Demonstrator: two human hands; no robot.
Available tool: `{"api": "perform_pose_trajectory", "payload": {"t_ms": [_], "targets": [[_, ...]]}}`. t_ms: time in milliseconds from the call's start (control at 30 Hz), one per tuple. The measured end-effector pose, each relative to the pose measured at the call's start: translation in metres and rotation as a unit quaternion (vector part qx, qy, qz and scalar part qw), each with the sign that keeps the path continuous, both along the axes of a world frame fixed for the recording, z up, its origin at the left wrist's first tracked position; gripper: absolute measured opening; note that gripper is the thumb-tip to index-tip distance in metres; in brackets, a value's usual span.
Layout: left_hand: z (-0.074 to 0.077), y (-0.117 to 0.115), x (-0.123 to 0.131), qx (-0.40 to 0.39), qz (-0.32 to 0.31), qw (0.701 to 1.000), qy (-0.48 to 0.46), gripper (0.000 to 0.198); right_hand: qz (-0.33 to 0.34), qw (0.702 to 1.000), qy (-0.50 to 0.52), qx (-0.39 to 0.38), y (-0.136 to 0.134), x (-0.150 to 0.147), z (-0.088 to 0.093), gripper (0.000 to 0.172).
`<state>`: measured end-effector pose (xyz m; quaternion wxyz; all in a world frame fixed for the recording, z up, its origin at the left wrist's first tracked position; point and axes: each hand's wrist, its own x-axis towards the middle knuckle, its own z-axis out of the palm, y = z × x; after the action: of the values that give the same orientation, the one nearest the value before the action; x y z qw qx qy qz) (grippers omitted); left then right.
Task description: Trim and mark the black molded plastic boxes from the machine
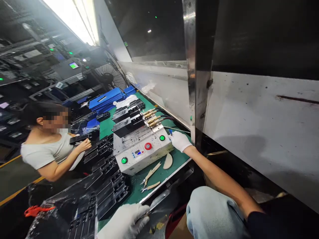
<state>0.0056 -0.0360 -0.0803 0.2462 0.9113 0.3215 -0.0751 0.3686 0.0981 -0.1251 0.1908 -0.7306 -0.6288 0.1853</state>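
Observation:
My right hand (pixel 179 140), in a white glove, reaches to the right end of a small silver machine (pixel 139 146) with two green buttons and a red one; its fingers are curled around a small blue item I cannot name. My left hand (pixel 126 220), also gloved, rests at the near edge of the green mat (pixel 174 162), fingers closed on a thin dark tool or strip (pixel 159 200) at the table's metal edge. Tweezers (pixel 151 172) and a beige spudger (pixel 167 161) lie on the mat in front of the machine.
Stacks of black moulded trays (pixel 104 186) in plastic wrap fill the left of the bench. Another person (pixel 50 146) sits at the far left, hand on a tray. Blue trays (pixel 107 99) lie farther back. A steel panel (pixel 249 126) walls the right side.

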Motion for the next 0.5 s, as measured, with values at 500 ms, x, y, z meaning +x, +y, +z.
{"api": "perform_pose_trajectory", "payload": {"t_ms": [500], "targets": [[0.186,0.301,0.061,0.301,0.236,0.918,-0.103,0.040,0.040,0.999,-0.027,0.007,-0.028,0.000,-0.002,0.056]]}}
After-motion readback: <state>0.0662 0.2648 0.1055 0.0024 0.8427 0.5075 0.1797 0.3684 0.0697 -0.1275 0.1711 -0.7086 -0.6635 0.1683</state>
